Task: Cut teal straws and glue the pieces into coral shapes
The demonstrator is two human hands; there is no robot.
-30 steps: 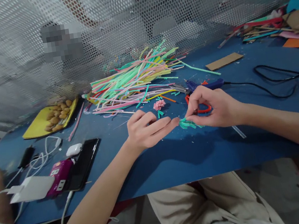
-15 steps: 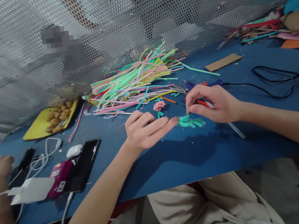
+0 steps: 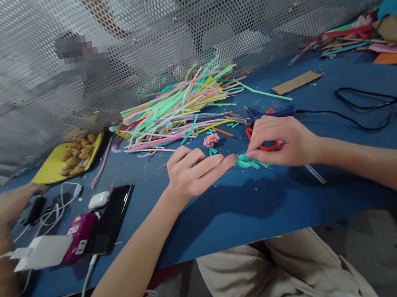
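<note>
Over the blue tabletop [image 3: 215, 231]: a small fuzzy green piece [image 3: 248, 162] sits between two bare hands, right at the fingertips.
Left hand [image 3: 191, 172]: fingers straightened toward the piece and clamped on its left end by the tips; I can't see the thumb from here.
Right hand [image 3: 287, 140]: thumb and forefinger pinched together on the piece's upper side, with a few green strands poking out beneath them.
Pink cluster [image 3: 211, 140]: on the table, just beyond the left fingers.
Scissors [image 3: 275, 146]: red-handled, partly hidden behind the right hand.
Fuzzy sticks [image 3: 176, 104]: heaped farther back, by the perforated screen [image 3: 151, 40].
Neighbour's hand [image 3: 14, 198]: at the far left, well apart.
</note>
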